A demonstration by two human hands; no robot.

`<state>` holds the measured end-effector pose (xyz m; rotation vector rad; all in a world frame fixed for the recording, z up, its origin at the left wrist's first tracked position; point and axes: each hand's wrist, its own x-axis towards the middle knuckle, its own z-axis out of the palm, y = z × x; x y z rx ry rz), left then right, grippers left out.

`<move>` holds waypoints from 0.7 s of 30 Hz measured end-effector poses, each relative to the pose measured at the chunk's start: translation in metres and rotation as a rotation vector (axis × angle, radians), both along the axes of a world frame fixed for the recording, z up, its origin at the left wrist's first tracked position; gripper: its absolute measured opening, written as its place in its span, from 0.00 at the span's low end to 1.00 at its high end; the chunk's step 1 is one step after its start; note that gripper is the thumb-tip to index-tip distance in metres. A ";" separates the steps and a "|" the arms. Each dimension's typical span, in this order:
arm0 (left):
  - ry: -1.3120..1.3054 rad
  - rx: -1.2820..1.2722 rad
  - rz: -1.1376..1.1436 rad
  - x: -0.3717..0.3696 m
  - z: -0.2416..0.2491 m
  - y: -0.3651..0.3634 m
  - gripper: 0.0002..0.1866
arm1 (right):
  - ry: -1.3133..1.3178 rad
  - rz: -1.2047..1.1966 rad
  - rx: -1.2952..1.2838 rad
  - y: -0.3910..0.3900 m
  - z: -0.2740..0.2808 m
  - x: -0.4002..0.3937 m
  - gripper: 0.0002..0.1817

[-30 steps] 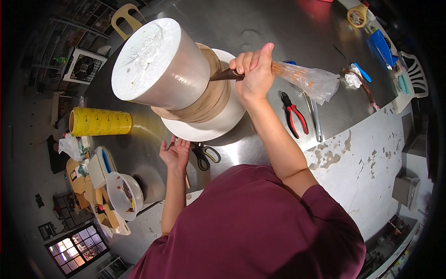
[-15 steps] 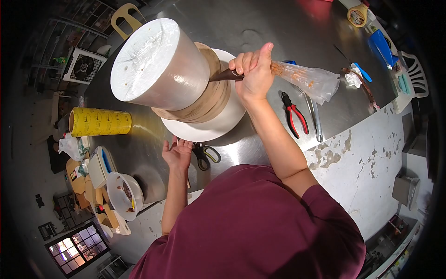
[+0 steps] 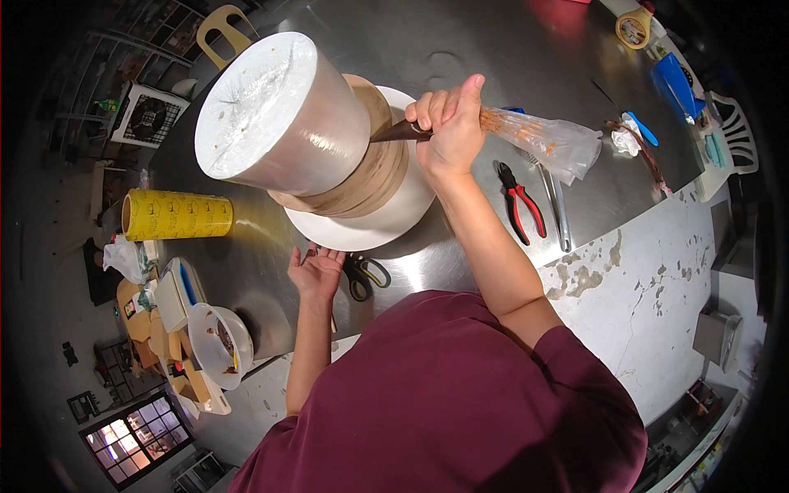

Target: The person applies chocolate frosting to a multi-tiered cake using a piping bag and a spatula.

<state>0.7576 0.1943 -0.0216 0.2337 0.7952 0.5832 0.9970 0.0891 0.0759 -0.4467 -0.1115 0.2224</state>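
My right hand [image 3: 450, 131] is closed round a piping bag [image 3: 407, 131] with a dark brown filling; its clear, orange-smeared tail [image 3: 546, 144] sticks out behind the fist. The bag's narrow end points at the seam under a tall cylinder [image 3: 304, 131] wrapped in clear film, white on top. Below that is a wider, brown-streaked round tier [image 3: 362, 193], on a white round board or stand [image 3: 374, 234]. My left hand [image 3: 316, 275] is open, palm up, fingertips right at the board's near rim. Scissors [image 3: 366, 275] lie just right of it.
Red-handled pliers [image 3: 519, 201] and a metal tool [image 3: 557, 205] lie right on the steel table [image 3: 608, 197]. A yellow roll [image 3: 178, 215] and a white bowl [image 3: 220, 345] are at left. Farther right are a blue-handled tool [image 3: 641, 127], crumpled tissue [image 3: 626, 138] and a tape roll [image 3: 633, 29].
The marks on the film-wrapped top have shifted, as if it has turned slightly. Both hands keep nearly the same place, with the piping bag still at the seam.
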 end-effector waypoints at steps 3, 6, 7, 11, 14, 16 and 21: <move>-0.021 0.000 0.025 -0.002 0.000 0.004 0.28 | 0.001 -0.001 -0.003 0.000 0.000 0.000 0.30; -0.043 -0.013 0.061 -0.004 -0.002 0.011 0.27 | 0.001 0.000 -0.004 0.001 0.000 0.001 0.30; -0.047 -0.009 0.066 -0.004 -0.003 0.013 0.28 | 0.000 0.001 -0.005 0.001 0.000 0.001 0.30; -0.071 -0.001 0.114 -0.007 -0.004 0.019 0.29 | -0.003 0.005 -0.002 0.001 0.000 0.001 0.30; -0.075 0.009 0.096 -0.007 -0.003 0.019 0.29 | 0.003 0.002 -0.005 0.002 0.000 0.001 0.30; -0.049 0.002 0.071 -0.006 0.000 0.014 0.28 | 0.006 -0.002 -0.010 0.002 -0.001 0.001 0.30; -0.022 -0.042 0.008 -0.003 -0.001 -0.002 0.28 | 0.003 -0.004 -0.005 0.003 -0.001 0.002 0.30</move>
